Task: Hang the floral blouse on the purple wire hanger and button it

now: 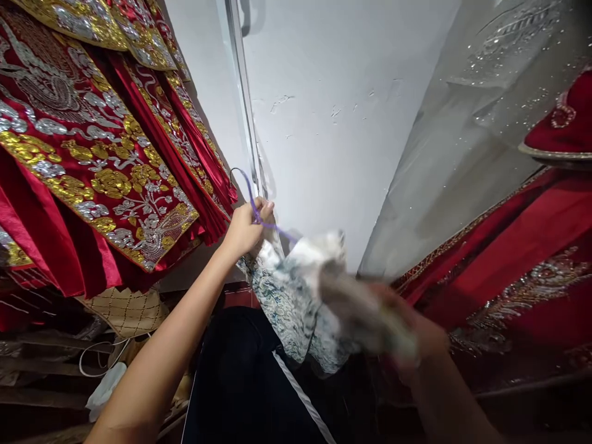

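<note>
Left hand (252,217) closed on purple hanger (250,187); patterned garment (284,302) hangs centre, below it; right hand (428,339) blurred at cloth's right end, grip cannot be told; work appears partway, hook (235,169) unhung.

Right of the patterned garment (287,302), the right hand (425,345) is all blur, fingers unreadable! The smeared fabric (361,302) reaching it is perhaps the garment's own. The purple hanger's (252,191) far end is lost in the garment; up and left of it, the picture's edge slices the red-and-gold robe (111,185).
</note>
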`<act>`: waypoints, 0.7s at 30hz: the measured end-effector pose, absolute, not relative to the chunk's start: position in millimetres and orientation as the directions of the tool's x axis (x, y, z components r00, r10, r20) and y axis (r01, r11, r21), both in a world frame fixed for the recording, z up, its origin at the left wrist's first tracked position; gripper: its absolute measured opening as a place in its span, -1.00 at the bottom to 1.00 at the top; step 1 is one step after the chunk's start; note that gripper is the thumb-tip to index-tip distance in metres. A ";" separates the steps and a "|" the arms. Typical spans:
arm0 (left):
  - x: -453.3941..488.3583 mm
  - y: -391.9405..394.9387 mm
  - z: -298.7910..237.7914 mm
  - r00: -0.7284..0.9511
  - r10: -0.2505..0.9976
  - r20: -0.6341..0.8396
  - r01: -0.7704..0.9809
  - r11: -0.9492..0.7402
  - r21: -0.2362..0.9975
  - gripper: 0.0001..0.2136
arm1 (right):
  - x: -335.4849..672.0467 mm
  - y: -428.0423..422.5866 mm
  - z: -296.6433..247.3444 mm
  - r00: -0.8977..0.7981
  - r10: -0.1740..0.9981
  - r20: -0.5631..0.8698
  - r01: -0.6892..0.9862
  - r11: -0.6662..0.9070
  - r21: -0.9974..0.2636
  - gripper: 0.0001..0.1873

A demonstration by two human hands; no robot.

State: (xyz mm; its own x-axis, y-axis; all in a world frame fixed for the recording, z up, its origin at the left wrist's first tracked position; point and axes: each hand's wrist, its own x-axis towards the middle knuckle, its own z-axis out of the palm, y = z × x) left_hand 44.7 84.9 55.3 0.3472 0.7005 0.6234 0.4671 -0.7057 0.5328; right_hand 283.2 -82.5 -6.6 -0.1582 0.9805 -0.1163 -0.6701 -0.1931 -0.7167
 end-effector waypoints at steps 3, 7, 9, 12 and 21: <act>41.8 67.4 42.9 0.387 0.727 0.566 0.317 -0.682 0.659 -0.57 | 277.5 -80.3 0.8 -0.783 0.607 0.136 -0.192 -0.028 -0.981 -0.58; 40.2 34.5 41.7 0.407 0.775 0.483 0.053 -0.547 0.835 -0.46 | 259.5 -36.6 -10.3 -0.263 0.915 0.305 0.121 0.345 -0.931 -0.54; 38.3 20.3 48.9 0.423 0.804 0.417 -0.154 -0.390 0.908 -0.44 | 250.4 -13.3 -19.8 0.064 0.923 0.379 0.257 0.352 -0.900 -0.39; 26.8 9.6 61.9 0.503 0.806 0.311 -0.385 -0.113 0.916 -0.49 | 244.3 6.3 -24.6 0.002 0.940 0.341 0.220 0.332 -0.917 -0.60; -30.9 39.6 18.5 0.339 0.932 0.129 -0.349 -0.002 0.937 -0.64 | 235.1 51.4 23.2 0.182 0.941 0.286 -0.208 0.322 -0.924 -0.53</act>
State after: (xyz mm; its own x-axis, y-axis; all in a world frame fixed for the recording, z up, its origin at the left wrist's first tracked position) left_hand -30.9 39.6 18.5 0.3391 0.9319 0.1286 -0.3486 -0.0024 0.9373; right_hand 235.1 51.4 23.2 0.1821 0.9406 0.2865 -0.2078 0.3216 -0.9238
